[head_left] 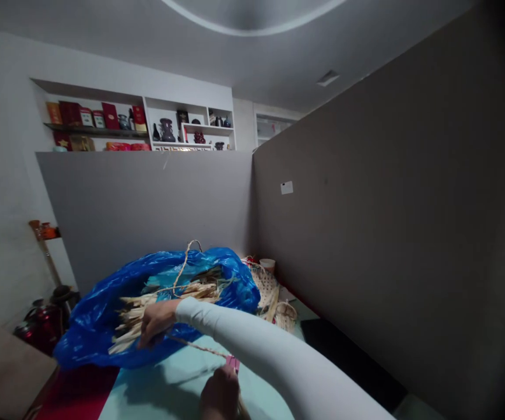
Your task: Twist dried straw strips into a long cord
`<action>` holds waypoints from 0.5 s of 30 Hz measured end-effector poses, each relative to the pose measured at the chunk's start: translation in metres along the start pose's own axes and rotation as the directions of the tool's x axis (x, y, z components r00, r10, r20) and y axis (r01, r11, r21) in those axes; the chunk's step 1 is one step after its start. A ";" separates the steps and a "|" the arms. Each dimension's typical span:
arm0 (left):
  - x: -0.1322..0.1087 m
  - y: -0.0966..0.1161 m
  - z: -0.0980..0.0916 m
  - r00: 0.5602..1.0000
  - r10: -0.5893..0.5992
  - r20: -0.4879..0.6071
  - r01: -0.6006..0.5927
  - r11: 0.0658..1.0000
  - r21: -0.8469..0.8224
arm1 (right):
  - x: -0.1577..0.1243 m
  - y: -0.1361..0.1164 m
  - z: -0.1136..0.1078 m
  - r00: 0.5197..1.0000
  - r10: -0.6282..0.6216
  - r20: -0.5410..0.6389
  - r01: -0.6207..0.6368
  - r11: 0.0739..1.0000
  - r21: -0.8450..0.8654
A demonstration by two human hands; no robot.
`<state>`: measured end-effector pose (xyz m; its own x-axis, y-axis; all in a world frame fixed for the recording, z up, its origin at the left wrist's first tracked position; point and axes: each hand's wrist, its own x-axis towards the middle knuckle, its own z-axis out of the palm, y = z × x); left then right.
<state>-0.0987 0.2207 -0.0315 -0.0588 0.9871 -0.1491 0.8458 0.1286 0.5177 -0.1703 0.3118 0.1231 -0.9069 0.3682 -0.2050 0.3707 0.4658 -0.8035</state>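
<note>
My right hand [158,322], at the end of a pale sleeve, is closed on a twisted straw cord [202,348] in front of the blue plastic bag. From it the cord runs down towards my left hand [221,392], and a loose length loops up behind the wrist. My left hand is a fist at the bottom centre, next to a small pink piece [232,363] where the cord ends up; its fingertips are hidden. Dried husk strips [136,312] fill the open blue bag [99,315], close behind my right hand.
The bag lies on a pale green tabletop [169,385] with a red cloth [77,391] at left. Woven baskets [266,286] and a cup [267,265] stand behind at right. Grey partitions [160,204] enclose the table; a dark flat panel [344,356] lies right. Red flasks [45,321] stand left.
</note>
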 end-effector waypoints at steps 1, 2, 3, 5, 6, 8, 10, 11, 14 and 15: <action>0.000 0.001 -0.001 0.999 -0.053 0.005 0.053 0.999 0.013 | -0.003 -0.006 -0.010 0.997 -0.054 -0.056 0.055 0.998 0.013; 0.001 0.003 -0.002 0.995 -0.100 -0.003 0.100 0.995 0.025 | -0.009 -0.013 -0.025 0.980 -0.077 -0.182 0.092 0.993 0.075; 0.001 0.005 -0.003 0.992 -0.126 -0.008 0.126 0.992 0.028 | -0.018 -0.020 -0.044 0.932 -0.056 -0.359 0.121 0.980 0.159; 0.000 0.008 -0.005 0.987 -0.158 -0.021 0.159 0.987 0.025 | -0.040 -0.038 -0.084 0.866 -0.043 -0.499 0.163 0.966 0.199; -0.001 0.010 -0.005 0.986 -0.167 -0.027 0.168 0.985 0.024 | -0.052 -0.047 -0.104 0.835 -0.038 -0.548 0.185 0.959 0.215; -0.003 0.013 -0.006 0.983 -0.180 -0.036 0.181 0.983 0.026 | -0.077 -0.066 -0.138 0.787 -0.024 -0.616 0.220 0.945 0.244; -0.004 0.015 -0.006 0.981 -0.189 -0.048 0.191 0.981 0.032 | -0.100 -0.086 -0.163 0.759 -0.015 -0.651 0.241 0.935 0.260; -0.005 0.016 -0.006 0.980 -0.192 -0.055 0.194 0.980 0.035 | -0.112 -0.096 -0.173 0.746 -0.017 -0.666 0.259 0.928 0.267; -0.007 0.016 -0.006 0.979 -0.186 -0.079 0.190 0.981 0.046 | -0.144 -0.129 -0.194 0.707 -0.060 -0.705 0.351 0.895 0.276; -0.008 0.016 -0.006 0.980 -0.178 -0.090 0.183 0.982 0.051 | -0.153 -0.140 -0.199 0.694 -0.083 -0.715 0.386 0.882 0.272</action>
<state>-0.0876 0.2156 -0.0173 -0.2561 0.9529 -0.1623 0.8467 0.3021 0.4379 -0.0433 0.3504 0.3778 -0.5170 0.7923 0.3239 -0.0775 0.3336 -0.9395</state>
